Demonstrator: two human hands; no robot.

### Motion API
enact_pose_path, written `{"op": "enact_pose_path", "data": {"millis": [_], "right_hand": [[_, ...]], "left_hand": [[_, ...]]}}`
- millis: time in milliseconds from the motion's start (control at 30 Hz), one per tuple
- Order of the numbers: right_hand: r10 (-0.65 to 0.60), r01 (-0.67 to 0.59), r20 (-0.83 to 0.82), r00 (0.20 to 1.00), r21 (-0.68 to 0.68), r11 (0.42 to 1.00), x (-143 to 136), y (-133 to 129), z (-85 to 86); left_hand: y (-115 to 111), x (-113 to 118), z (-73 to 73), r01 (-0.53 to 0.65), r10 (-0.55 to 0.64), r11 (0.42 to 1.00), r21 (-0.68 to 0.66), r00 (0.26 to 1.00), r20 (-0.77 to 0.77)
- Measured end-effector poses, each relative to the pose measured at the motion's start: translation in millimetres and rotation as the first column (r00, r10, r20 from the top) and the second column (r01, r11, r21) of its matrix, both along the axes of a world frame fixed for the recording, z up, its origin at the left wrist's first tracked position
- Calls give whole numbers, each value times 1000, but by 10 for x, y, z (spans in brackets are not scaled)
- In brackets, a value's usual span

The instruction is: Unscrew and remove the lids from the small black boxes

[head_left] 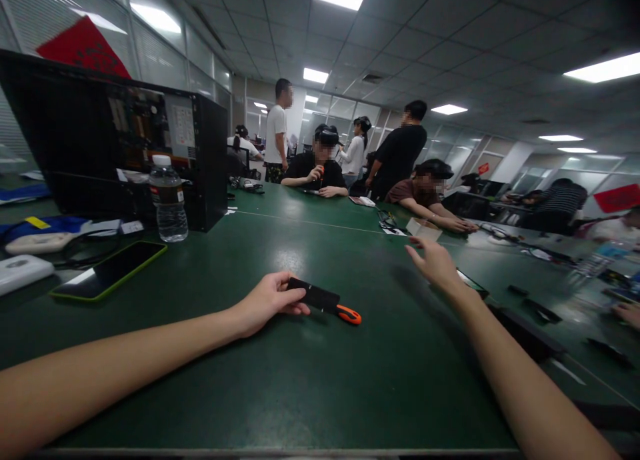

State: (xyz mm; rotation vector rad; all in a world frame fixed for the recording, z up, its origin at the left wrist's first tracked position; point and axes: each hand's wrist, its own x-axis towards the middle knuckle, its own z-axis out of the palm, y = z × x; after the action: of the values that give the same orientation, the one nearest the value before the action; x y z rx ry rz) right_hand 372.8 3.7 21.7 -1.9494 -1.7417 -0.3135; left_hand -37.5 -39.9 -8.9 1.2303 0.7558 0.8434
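Note:
My left hand (270, 300) pinches a flat black rectangular piece (320, 297) by its left end, just above the green table. An orange-and-black tool handle (349, 315), like a screwdriver's, sticks out past the piece's right end. The rest of that tool is hidden, and I cannot tell whether it touches the piece. On the right, my right hand (434, 263) hangs over the table with its fingers apart and nothing in them. A small pale open box (424, 229) is beyond its fingertips. Beneath its wrist, a dark flat device (473, 282) is partly covered.
At left stand an open black computer case (213, 160) and a water bottle (169, 203), near a green-edged phone (113, 270). Black parts (540, 310) lie at right on the green table (320, 387). Across it sit a person in black (330, 173) and another in brown (407, 190).

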Motion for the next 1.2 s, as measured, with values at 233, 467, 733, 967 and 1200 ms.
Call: {"op": "enact_pose_path", "data": {"millis": [233, 467, 733, 967, 1200], "right_hand": [[724, -754, -363, 587, 80, 651, -1709, -638, 58], [772, -861, -436, 462, -11, 509, -1996, -958, 7], [619, -621, -268, 738, 89, 779, -1028, -400, 275], [-228, 231, -43, 973, 117, 966, 568, -140, 267], [-481, 483, -45, 876, 57, 874, 1236, -271, -103]], "left_hand": [[-194, 35, 13, 29, -37, 978, 208, 999, 31], [-298, 37, 50, 52, -47, 911, 409, 999, -22], [-145, 43, -21, -56, 53, 958, 281, 998, 21], [-138, 36, 8, 33, 3, 943, 332, 994, -106], [-141, 48, 11, 42, 1, 936, 350, 993, -122]]}}
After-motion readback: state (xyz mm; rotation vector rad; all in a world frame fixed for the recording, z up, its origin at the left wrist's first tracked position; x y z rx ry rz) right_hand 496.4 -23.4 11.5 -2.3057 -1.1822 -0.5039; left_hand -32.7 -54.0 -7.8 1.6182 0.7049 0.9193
